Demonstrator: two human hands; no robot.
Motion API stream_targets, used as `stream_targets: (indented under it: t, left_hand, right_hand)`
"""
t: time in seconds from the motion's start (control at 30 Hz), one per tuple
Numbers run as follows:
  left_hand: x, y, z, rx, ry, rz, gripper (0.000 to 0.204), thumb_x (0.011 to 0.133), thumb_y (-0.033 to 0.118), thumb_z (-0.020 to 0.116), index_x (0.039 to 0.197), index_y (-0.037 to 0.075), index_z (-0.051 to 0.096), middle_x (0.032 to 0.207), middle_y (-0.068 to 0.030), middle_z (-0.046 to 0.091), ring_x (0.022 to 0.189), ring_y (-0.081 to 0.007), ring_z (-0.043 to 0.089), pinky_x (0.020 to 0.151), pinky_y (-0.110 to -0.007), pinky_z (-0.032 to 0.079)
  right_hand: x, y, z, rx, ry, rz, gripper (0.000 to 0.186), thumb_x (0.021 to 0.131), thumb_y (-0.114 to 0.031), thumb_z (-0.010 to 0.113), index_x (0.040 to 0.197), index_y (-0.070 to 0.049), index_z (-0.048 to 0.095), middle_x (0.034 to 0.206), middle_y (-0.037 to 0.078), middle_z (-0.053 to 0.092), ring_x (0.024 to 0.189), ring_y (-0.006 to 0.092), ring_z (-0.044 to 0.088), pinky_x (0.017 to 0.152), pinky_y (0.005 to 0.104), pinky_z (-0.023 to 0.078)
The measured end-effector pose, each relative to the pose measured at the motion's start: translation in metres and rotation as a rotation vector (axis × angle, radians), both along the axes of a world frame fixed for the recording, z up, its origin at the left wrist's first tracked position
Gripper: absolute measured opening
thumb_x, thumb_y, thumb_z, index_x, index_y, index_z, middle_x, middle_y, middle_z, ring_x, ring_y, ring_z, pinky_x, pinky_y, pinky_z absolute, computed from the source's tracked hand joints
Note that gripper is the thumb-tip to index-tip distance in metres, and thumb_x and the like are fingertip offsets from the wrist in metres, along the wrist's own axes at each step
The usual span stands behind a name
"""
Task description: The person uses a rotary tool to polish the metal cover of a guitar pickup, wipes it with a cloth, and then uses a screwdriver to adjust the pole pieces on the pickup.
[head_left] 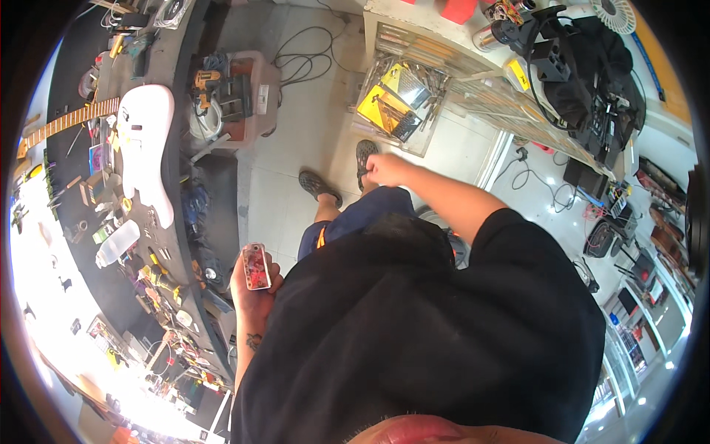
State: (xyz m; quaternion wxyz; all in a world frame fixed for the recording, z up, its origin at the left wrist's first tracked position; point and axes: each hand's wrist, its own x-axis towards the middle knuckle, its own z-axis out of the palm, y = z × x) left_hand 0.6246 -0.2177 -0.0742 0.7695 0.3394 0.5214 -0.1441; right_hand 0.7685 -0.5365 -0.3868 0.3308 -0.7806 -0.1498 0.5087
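My left hand (251, 285) holds a phone (256, 265) in a red patterned case, low beside my body at the workbench's edge. My right hand (378, 169) is closed, out in front over my dark shorts and shoe; I cannot make out whether anything is inside it. A white electric guitar (144, 148) lies on the cluttered dark workbench (159, 66) to my left, near a translucent bottle (117, 244) and scattered tools.
A plastic bin (260, 96) with a drill stands beside the bench. Ahead, yellow tool cases (388, 109) lie in a tray by a pale cabinet (414, 18). Cables (299, 59) trail on the tiled floor, and more equipment (606, 237) sits at my right.
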Motion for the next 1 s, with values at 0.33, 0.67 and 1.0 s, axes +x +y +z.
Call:
stream_targets:
  t: [0.33,0.67,1.0]
  left_hand:
    - [0.009,-0.005,-0.003,-0.021,-0.042,-0.086,0.029,0.111,0.036,0.045,0.095,0.014,0.056,0.071,0.0024,0.041,0.058,-0.0118,0.036,0.050,-0.029,0.028]
    - [0.016,-0.002,-0.004,-0.034,-0.051,-0.062,0.029,0.112,0.033,0.043,0.092,0.014,0.053,0.070,0.0022,0.042,0.057,-0.0121,0.037,0.048,-0.029,0.029]
    - [0.015,0.003,-0.001,-0.015,-0.012,-0.044,0.029,0.111,0.034,0.045,0.094,0.014,0.055,0.071,0.0022,0.044,0.057,-0.0118,0.038,0.048,-0.029,0.030]
  right_hand:
    - [-0.020,-0.007,-0.024,-0.412,-0.107,-0.213,0.083,0.090,-0.041,0.073,0.154,0.000,0.041,0.143,0.029,0.060,0.130,0.0441,0.061,0.109,0.0493,0.051]
    - [-0.019,-0.005,-0.027,-0.438,-0.172,-0.176,0.074,0.092,-0.042,0.067,0.150,-0.001,0.045,0.142,0.023,0.062,0.131,0.0401,0.061,0.108,0.0513,0.050]
    - [-0.008,-0.004,-0.035,-0.424,-0.298,-0.230,0.063,0.091,-0.038,0.069,0.137,0.003,0.055,0.127,0.026,0.070,0.117,0.0417,0.068,0.101,0.0490,0.054]
